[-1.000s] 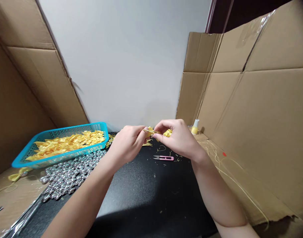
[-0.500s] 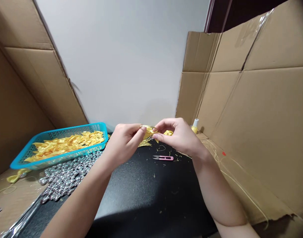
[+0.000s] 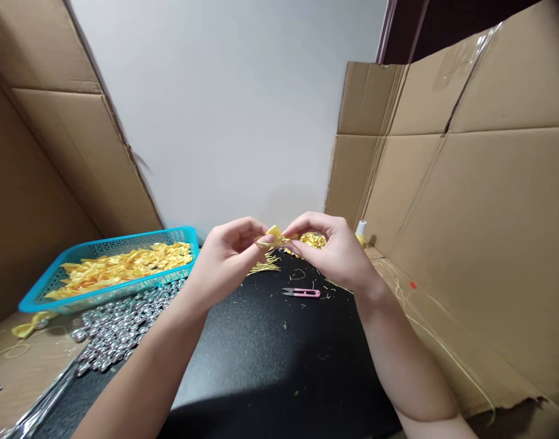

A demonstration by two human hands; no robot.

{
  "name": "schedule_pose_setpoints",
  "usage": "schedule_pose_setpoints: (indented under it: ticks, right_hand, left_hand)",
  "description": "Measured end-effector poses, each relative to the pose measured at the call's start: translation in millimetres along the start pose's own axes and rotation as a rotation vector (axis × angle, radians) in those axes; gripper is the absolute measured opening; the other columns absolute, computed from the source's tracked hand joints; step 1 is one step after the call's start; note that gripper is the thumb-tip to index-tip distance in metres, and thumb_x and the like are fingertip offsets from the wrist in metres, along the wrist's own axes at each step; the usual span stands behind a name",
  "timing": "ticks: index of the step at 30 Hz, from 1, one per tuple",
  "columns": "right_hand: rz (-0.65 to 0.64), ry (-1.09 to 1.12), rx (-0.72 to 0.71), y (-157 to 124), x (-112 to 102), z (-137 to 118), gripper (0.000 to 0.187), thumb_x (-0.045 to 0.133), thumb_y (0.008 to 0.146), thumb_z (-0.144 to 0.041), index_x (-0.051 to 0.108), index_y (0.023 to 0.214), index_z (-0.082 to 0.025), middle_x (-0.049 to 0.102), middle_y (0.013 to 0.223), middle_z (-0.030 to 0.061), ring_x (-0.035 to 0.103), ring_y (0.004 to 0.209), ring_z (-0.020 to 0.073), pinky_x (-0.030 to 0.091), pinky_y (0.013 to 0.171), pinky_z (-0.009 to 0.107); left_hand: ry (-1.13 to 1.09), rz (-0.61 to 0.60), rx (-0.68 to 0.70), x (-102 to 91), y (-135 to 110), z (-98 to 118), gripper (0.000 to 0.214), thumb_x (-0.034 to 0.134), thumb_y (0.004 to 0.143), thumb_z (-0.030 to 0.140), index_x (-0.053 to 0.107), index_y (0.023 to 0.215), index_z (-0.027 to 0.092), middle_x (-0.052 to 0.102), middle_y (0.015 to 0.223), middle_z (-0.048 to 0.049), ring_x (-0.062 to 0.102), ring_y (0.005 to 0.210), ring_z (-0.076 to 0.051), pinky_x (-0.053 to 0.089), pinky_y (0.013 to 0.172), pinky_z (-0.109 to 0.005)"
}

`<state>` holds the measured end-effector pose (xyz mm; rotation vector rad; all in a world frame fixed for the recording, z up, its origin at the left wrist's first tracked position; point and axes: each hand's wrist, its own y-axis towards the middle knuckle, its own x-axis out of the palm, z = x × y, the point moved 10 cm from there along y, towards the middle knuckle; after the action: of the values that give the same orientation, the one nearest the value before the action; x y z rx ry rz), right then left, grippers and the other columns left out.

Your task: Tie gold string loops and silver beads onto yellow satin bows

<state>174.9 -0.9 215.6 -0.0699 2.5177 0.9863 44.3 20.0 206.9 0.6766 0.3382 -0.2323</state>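
Between my two hands, above the far part of the black tabletop, is a small yellow ribbon bow (image 3: 274, 231) with a thin gold cord curving beside it. My left hand (image 3: 228, 259) pinches the bow from the left, thumb and forefinger closed. From the other side, the fingertips of my right hand (image 3: 329, 247) are closed on it too. Fingers cover much of the bow and cord. Beyond my right fingers lies a shiny gold heap (image 3: 313, 240), partly hidden. Gold cord pieces (image 3: 265, 263) lie below the hands, near pink thread snips (image 3: 301, 292).
A blue plastic basket (image 3: 192, 244) of yellow ribbon bows (image 3: 124, 268) stands left, with many silver beads (image 3: 119, 323) before it. Cardboard walls (image 3: 480, 213) rise on both sides. A white-capped bottle (image 3: 361, 228) and loose cord (image 3: 448, 353) are at the right.
The bow has turned and now stands up between my fingertips. My left fingers have lifted and bent more, and my right hand has shifted slightly, uncovering more of the gold heap.
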Motion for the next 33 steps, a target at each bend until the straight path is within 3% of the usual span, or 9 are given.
schedule_pose_setpoints:
  ticks: [5,10,16,23,33]
  right_hand:
    - [0.194,-0.234,-0.223,-7.4,-15.5,-30.7,0.012,0.07,0.076,-0.027,0.06,0.076,-0.02,0.063,0.084,0.0007,0.058,0.084,0.0152,0.044,0.079,0.03]
    - [0.291,-0.438,-0.302,-17.0,-16.4,-46.8,0.01,0.061,0.083,-0.025,0.064,0.075,-0.021,0.061,0.083,0.0021,0.055,0.082,0.017,0.04,0.078,0.033]
    - [0.302,-0.483,-0.325,-19.1,-15.3,-51.4,0.013,0.057,0.085,-0.023,0.064,0.074,-0.022,0.063,0.083,0.0015,0.055,0.082,0.0176,0.039,0.079,0.034]
    - [0.315,-0.481,-0.331,-20.9,-19.6,-53.3,0.015,0.056,0.086,-0.025,0.063,0.073,-0.023,0.063,0.082,0.0015,0.054,0.08,0.0174,0.039,0.08,0.035]
    - [0.356,-0.467,-0.341,-22.3,-22.6,-54.3,0.016,0.056,0.086,-0.024,0.062,0.071,-0.022,0.062,0.081,0.0022,0.054,0.078,0.0175,0.04,0.079,0.036]
  left_hand:
    - [0.017,0.195,0.078,-11.6,-8.5,10.5,0.018,0.066,0.08,0.031,0.062,0.073,0.015,0.064,0.062,-0.0012,0.056,0.052,-0.009,0.044,0.047,-0.019]
    - [0.134,0.319,0.212,-14.7,-21.4,26.8,0.011,0.065,0.081,0.027,0.064,0.077,0.016,0.064,0.067,-0.0004,0.057,0.057,-0.009,0.048,0.054,-0.021]
    - [0.187,0.294,0.226,-8.5,-23.2,31.4,0.011,0.064,0.082,0.026,0.063,0.077,0.017,0.064,0.066,0.0006,0.056,0.055,-0.009,0.047,0.053,-0.021]
    - [0.261,0.392,0.271,-15.4,-29.7,37.0,0.016,0.063,0.081,0.025,0.058,0.067,0.019,0.057,0.057,0.0033,0.05,0.05,-0.009,0.041,0.048,-0.022]
    - [0.301,0.404,0.286,-17.5,-31.1,40.2,0.019,0.063,0.08,0.025,0.053,0.064,0.02,0.053,0.055,0.0043,0.048,0.049,-0.008,0.04,0.047,-0.022]
